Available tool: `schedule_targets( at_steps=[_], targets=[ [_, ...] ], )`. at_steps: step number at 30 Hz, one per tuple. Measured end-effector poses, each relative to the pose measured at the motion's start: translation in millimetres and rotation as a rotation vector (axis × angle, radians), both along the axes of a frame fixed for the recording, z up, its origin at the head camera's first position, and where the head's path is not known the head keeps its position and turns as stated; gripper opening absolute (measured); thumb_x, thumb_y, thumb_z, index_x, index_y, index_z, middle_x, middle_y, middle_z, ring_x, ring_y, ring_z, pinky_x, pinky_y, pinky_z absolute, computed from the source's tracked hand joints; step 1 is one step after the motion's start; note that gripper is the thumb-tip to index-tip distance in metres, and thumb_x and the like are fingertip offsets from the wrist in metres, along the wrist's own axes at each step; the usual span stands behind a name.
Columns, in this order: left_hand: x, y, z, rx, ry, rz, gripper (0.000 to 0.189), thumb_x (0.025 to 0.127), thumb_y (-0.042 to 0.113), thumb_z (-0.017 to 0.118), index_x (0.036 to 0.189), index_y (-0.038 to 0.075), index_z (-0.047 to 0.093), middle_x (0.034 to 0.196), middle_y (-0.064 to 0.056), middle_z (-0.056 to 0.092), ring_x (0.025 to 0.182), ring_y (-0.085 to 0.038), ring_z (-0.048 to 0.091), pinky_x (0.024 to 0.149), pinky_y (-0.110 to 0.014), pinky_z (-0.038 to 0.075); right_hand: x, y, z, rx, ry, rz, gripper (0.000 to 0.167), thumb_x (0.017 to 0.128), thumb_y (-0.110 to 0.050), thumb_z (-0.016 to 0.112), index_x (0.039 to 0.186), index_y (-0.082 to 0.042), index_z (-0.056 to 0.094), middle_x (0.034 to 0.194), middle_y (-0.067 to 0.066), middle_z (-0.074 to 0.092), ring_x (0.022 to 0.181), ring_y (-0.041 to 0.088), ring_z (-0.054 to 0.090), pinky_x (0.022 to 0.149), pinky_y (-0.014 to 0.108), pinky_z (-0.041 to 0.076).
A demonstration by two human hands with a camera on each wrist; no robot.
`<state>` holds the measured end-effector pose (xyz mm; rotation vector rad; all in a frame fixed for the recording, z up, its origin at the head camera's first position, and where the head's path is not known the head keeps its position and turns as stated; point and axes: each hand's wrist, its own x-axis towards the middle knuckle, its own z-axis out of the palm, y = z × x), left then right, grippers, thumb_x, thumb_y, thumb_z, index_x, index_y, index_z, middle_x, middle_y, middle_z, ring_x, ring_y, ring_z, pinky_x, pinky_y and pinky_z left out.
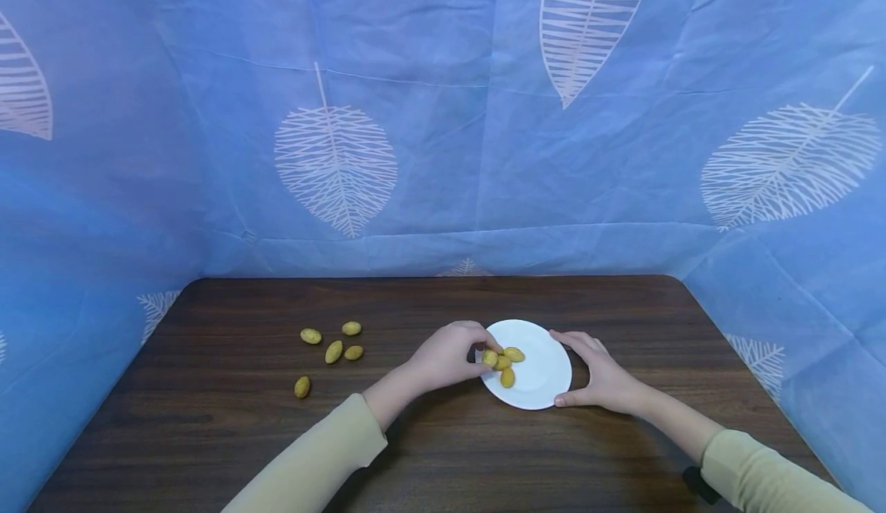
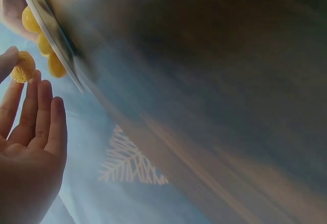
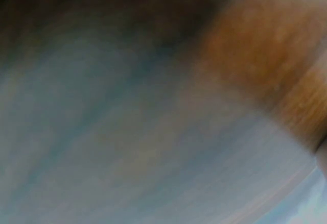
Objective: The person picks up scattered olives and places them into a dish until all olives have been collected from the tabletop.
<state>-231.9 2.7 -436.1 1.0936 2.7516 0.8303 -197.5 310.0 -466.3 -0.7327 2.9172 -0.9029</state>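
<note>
A small yellow-green oval fruit [image 1: 490, 358] is pinched between the thumb and fingertips of my left hand [image 1: 453, 355], just over the left side of a white plate [image 1: 543, 367]. The left wrist view shows this fruit [image 2: 23, 67] with a rough surface, apart from the plate [image 2: 51, 27]; the other fingers of the left hand [image 2: 36, 137] extend. Similar fruits [image 1: 508, 378] lie close together on the plate's left part. My right hand [image 1: 605, 374] holds the plate's right rim, thumb at the near side and fingers at the far side. The right wrist view is blurred.
Several more yellow-green fruits [image 1: 334, 352] lie scattered on the left of the dark wooden table [image 1: 242, 436]. Blue cloth [image 1: 443, 151] with white leaf prints hangs behind and at both sides of it. A black device [image 1: 701, 486] sits at the right wrist.
</note>
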Motion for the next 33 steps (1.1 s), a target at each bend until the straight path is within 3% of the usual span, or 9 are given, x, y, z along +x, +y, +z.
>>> schedule_targets(
  at_steps=[8, 14, 24, 33],
  targets=[
    [1.1, 21.3, 2.0, -0.032, 0.023, -0.034, 0.023, 0.095, 0.018, 0.083, 0.118, 0.016, 0.081, 0.12, 0.003, 0.077, 0.116, -0.013, 0.069, 0.105, -0.024, 0.055, -0.8, 0.2, -0.6, -0.002, -0.013, -0.003, 0.106, 0.071, -0.033, 0.099, 0.156, 0.001, 0.045, 0.148, 0.03, 0.049, 0.135, 0.054, 0.043, 0.101, 0.073, 0.047],
    [1.7, 33.1, 2.1, -0.078, 0.062, -0.066, 0.024, 0.094, 0.02, 0.084, 0.118, 0.019, 0.081, 0.119, 0.006, 0.078, 0.11, -0.007, 0.068, 0.101, -0.021, 0.054, -0.7, 0.6, -0.3, -0.009, -0.008, 0.005, 0.105, 0.072, -0.032, 0.099, 0.156, 0.001, 0.045, 0.148, 0.029, 0.049, 0.134, 0.054, 0.043, 0.1, 0.073, 0.047],
    [5.4, 42.6, 1.6, -0.082, 0.101, -0.094, 0.021, 0.094, 0.022, 0.083, 0.115, 0.019, 0.082, 0.118, 0.006, 0.078, 0.112, -0.007, 0.068, 0.101, -0.021, 0.054, -0.5, 0.9, -0.4, -0.011, -0.007, 0.003, 0.104, 0.072, -0.031, 0.099, 0.155, 0.001, 0.045, 0.149, 0.03, 0.048, 0.134, 0.054, 0.043, 0.099, 0.073, 0.047],
    [6.2, 47.1, 0.6, -0.113, 0.107, -0.128, 0.022, 0.093, 0.02, 0.085, 0.114, 0.019, 0.082, 0.115, 0.006, 0.079, 0.101, -0.004, 0.067, 0.091, -0.015, 0.053, -0.1, 0.3, -0.8, -0.006, -0.003, 0.001, 0.105, 0.071, -0.031, 0.099, 0.155, 0.001, 0.046, 0.148, 0.029, 0.05, 0.134, 0.053, 0.044, 0.099, 0.072, 0.048]
  ],
)
